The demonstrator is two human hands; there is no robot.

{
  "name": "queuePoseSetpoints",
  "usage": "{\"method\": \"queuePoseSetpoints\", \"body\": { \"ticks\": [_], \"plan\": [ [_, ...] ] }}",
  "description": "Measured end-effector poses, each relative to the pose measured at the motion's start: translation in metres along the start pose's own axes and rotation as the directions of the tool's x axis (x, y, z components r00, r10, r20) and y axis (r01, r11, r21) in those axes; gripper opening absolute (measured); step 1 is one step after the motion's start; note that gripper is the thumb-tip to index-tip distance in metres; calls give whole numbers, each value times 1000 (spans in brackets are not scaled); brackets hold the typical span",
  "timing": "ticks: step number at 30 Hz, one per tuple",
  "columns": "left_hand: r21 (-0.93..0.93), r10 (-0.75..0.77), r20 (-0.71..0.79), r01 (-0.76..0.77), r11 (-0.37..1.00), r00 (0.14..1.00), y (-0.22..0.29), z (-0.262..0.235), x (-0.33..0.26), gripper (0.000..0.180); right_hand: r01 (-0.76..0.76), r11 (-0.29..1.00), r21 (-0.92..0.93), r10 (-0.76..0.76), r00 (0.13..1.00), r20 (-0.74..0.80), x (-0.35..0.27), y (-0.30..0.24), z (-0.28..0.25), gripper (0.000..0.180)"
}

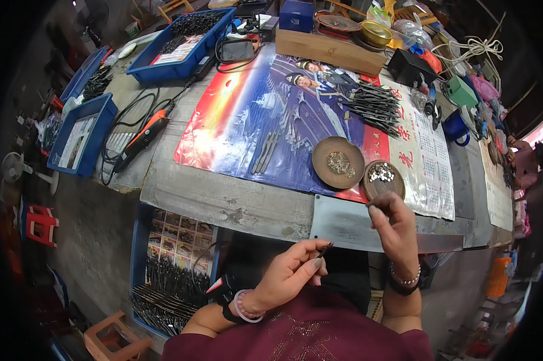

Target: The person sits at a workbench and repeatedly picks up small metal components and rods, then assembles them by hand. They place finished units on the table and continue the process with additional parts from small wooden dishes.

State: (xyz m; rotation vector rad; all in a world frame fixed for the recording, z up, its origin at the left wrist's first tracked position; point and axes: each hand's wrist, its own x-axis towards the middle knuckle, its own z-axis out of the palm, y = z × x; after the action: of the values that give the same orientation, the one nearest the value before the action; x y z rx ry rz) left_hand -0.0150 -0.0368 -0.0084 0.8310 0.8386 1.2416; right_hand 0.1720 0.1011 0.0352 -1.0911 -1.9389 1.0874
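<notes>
My left hand [295,268] is closed in front of my body, pinching a thin dark stick-like piece [325,249] between thumb and fingers. My right hand [395,225] is raised at the table's near edge, thumb and fingers pinched together; what they hold, if anything, is too small to make out. Just beyond it is a small round brown dish [374,191] of shiny silvery bits [381,172]. To its left sits a larger brown bowl [321,166] with small pale metallic parts [341,163]. Three slim dark pieces [266,153] lie side by side on the poster.
A glossy poster [235,132] covers the table, with a pile of dark sticks [377,108] on it. A corded orange-and-black power tool [143,139] lies left, near blue trays [84,135]. Below the edge stands a blue crate [140,253] of dark sticks. A blue mug [457,125] stands right.
</notes>
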Motion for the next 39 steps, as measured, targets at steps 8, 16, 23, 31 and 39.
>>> {"method": "queuePoseSetpoints", "body": {
  "ticks": [8,16,23,31,39],
  "plan": [
    [-55,-11,-15,11,998,1000,-2,-5,-11,33,180,898,-402,-116,977,178,60,9,-2,18],
    [-94,-18,-29,15,995,999,-3,-10,-16,31,150,922,-358,-22,941,338,105,41,4,16],
    [-88,2,-106,-12,996,994,-6,-14,-14,31,-125,962,-242,202,923,327,116,31,-11,14],
    [-113,-19,-106,7,994,994,-9,-13,-10,31,-200,964,-175,256,881,399,130,27,-2,16],
    [-183,-6,-157,-23,983,988,-13,-16,-10,30,-254,938,-237,339,820,462,137,27,-10,14]
  ]
}}
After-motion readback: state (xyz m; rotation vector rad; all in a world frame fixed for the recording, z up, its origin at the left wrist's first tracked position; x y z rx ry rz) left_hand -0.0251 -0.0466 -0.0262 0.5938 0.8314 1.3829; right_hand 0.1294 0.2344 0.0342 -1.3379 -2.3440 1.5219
